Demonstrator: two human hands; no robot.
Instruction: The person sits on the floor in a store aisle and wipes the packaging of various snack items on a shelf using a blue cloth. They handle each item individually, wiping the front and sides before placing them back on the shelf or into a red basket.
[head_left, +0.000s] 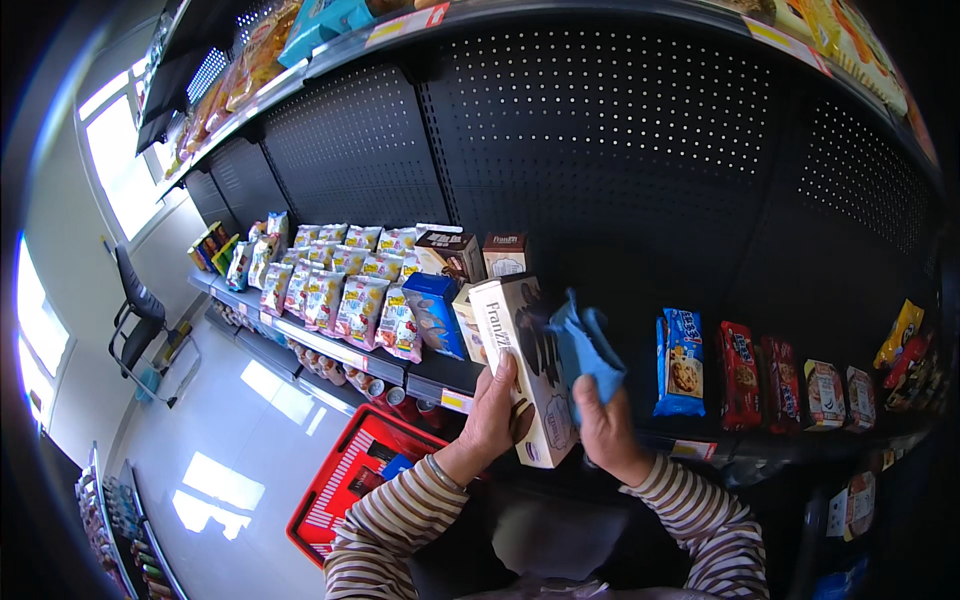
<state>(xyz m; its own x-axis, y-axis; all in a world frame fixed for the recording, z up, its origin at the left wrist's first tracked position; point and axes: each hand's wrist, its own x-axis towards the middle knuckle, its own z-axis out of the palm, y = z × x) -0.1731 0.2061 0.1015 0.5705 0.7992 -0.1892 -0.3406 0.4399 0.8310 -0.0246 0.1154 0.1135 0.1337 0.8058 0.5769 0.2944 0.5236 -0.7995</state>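
My left hand (491, 412) grips a cream cookie box (536, 382) by its near side, holding it tilted in front of the shelf. A folded blue cloth (589, 349) is in my right hand (609, 431), close against the right side of the box. Just behind the held box, a blue box (437, 315) and another cream box (470, 326) stand on the black shelf. Two brown-topped boxes, one dark box (450, 255) and one paler box (505, 253), are set further back.
Rows of snack bags (360, 304) fill the shelf's left part. Cookie packs, among them a blue one (681, 364) and a red one (739, 375), stand to the right. A red shopping basket (322, 480) with some packages is below left. An office chair (139, 307) stands near the windows.
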